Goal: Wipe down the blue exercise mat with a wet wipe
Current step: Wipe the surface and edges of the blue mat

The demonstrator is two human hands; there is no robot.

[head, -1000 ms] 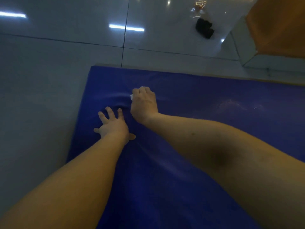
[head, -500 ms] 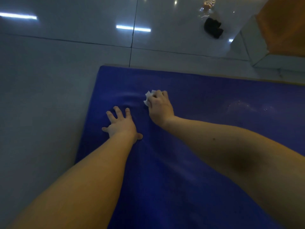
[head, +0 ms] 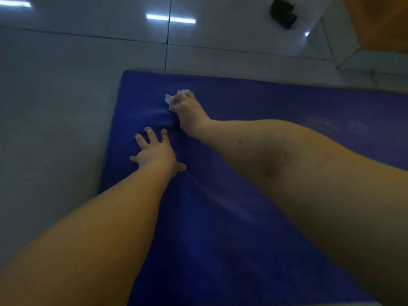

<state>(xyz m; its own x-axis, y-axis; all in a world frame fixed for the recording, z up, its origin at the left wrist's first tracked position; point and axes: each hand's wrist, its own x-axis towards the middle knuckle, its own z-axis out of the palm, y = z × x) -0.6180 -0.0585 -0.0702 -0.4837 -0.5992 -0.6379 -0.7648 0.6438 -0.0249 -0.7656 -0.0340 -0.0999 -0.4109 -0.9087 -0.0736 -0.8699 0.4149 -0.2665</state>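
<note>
The blue exercise mat (head: pixel 254 102) lies flat on a pale tiled floor and fills the middle and right of the head view. My right hand (head: pixel 187 111) presses a crumpled white wet wipe (head: pixel 172 98) onto the mat near its far left corner; only the wipe's edges stick out past the fingers. Just nearer to me, my left hand (head: pixel 155 151) rests flat on the mat with fingers spread and holds nothing. The mat bulges in a small wrinkle between the two hands.
Glossy pale floor tiles (head: pixel 66 85) surround the mat on the left and beyond it. A small black object (head: pixel 282 15) lies on the floor at the top. An orange surface (head: pixel 382 21) and a white ledge (head: pixel 353 60) stand at the upper right.
My right hand with the wipe slid right and back a little, then out again toward the mat's far left corner. My left hand stayed planted on the mat.
</note>
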